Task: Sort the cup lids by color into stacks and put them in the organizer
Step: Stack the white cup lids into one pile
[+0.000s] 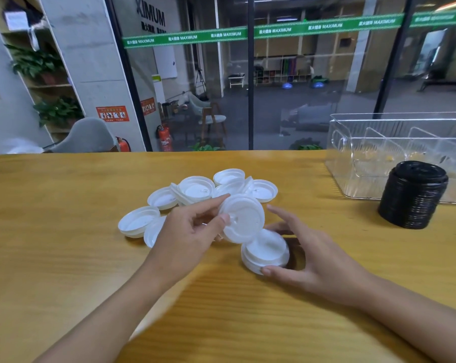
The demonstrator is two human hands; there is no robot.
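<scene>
Judging by the desk (64, 258), the sorting is about half done. The black lids are already gathered into one tall stack (413, 195) just beside the clear organizer (365, 148), whose compartments seem to hold no lids yet. A white lid (244, 218) is pinched, tilted, in the left hand (187, 231) above a short white stack (265, 252), which is steadied by the spread fingers of the right hand (316, 255). Several loose white lids (195, 189) are left to be stacked; afterwards both stacks must be placed inside.
</scene>
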